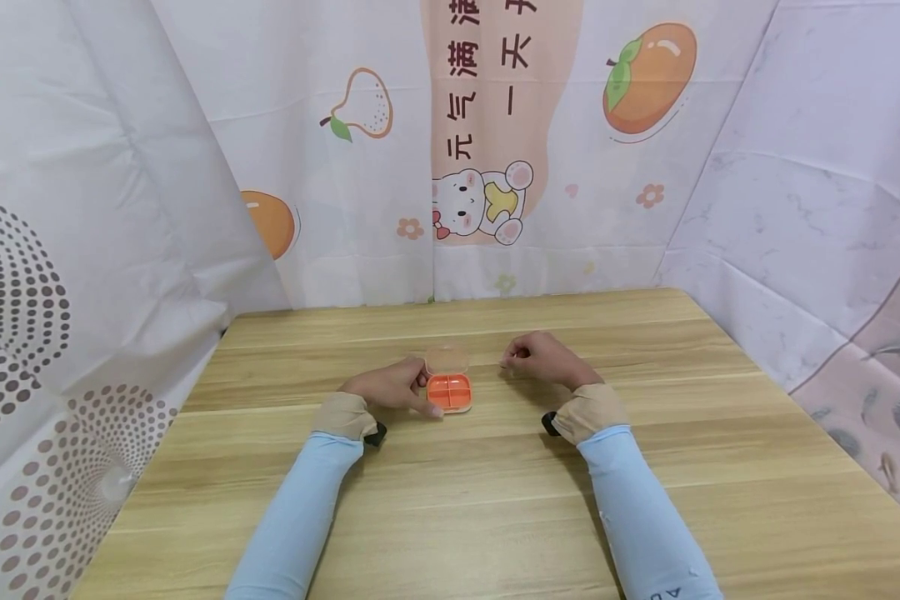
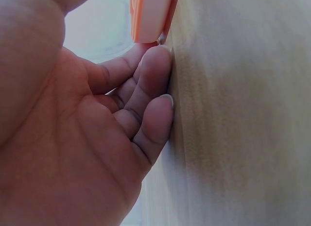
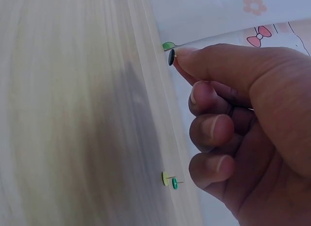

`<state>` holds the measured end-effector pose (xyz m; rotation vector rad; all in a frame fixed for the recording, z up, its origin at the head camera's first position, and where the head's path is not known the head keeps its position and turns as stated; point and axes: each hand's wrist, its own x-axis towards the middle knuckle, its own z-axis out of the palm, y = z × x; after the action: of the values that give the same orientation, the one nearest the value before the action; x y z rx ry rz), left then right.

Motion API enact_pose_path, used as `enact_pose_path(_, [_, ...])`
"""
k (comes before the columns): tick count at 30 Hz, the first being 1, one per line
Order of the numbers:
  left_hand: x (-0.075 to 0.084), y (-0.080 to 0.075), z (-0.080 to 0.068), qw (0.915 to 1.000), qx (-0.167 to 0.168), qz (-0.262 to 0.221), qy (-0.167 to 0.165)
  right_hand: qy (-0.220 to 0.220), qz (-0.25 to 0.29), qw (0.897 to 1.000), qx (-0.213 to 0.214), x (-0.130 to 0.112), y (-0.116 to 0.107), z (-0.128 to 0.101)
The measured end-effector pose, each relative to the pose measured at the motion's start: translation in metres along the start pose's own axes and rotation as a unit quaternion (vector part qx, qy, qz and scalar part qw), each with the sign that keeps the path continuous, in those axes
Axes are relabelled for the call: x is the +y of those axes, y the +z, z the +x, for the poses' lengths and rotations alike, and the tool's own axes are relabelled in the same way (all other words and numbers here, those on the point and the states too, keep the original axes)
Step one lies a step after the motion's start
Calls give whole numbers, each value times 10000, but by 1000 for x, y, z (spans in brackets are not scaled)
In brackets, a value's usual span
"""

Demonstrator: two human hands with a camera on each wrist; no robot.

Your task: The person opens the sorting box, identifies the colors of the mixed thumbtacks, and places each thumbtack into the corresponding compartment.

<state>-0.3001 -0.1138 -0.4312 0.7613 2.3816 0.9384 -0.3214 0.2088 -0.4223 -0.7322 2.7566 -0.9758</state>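
Note:
A small pill box (image 1: 448,392) with an orange insert split into several compartments lies on the table, its see-through lid (image 1: 447,360) flipped back. My left hand (image 1: 392,385) holds the box from its left side, thumb at the front corner and fingers by the hinge end. The left wrist view shows the box's pale side (image 2: 154,17) just past my curled fingertips. Right of the box, low over the table, my right hand (image 1: 546,358) pinches a dark-headed thumbtack (image 3: 171,57) by its pin between thumb and forefinger; the other fingers curl in.
In the right wrist view, a yellow thumbtack (image 3: 165,178) and a green thumbtack (image 3: 175,183) lie side by side on the table, pins up. The wooden table (image 1: 450,508) ends at a printed curtain (image 1: 375,208) behind, with more sheets hanging at both sides.

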Motion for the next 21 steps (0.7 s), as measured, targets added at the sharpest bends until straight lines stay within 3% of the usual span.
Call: enact_pose_path(21, [-1, 0, 2, 10000, 21, 65, 18, -338, -69, 9992, -183, -11, 6, 7])
